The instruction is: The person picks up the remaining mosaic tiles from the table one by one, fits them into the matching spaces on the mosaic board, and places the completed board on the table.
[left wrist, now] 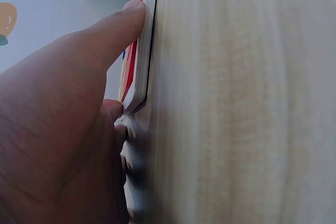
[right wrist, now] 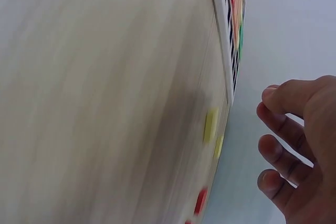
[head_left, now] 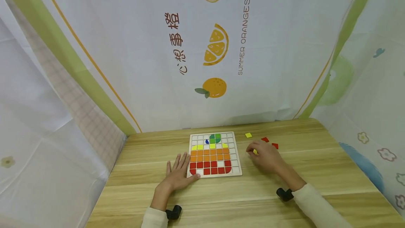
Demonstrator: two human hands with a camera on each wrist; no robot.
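A square puzzle board (head_left: 234, 157) with a grid lies on the table, filled partly with red, orange, yellow, green and blue tiles. My left hand (head_left: 179, 176) rests at its lower left corner, fingers spread along the left side. In the left wrist view, the thumb (left wrist: 123, 22) presses on the board's edge. To the right of the board, my right hand (head_left: 266, 157) hovers above a yellow tile (head_left: 255, 152). Its fingers bend loosely, with thumb and index tips close together; no tile shows between them in the right wrist view.
Another yellow tile (head_left: 248, 135) lies right of the board's top corner. Two red tiles, one (head_left: 265, 139) behind the right hand and one (head_left: 275, 146) beside it, lie on the wooden table (head_left: 221, 200). A printed white curtain (head_left: 142, 62) hangs behind the table.
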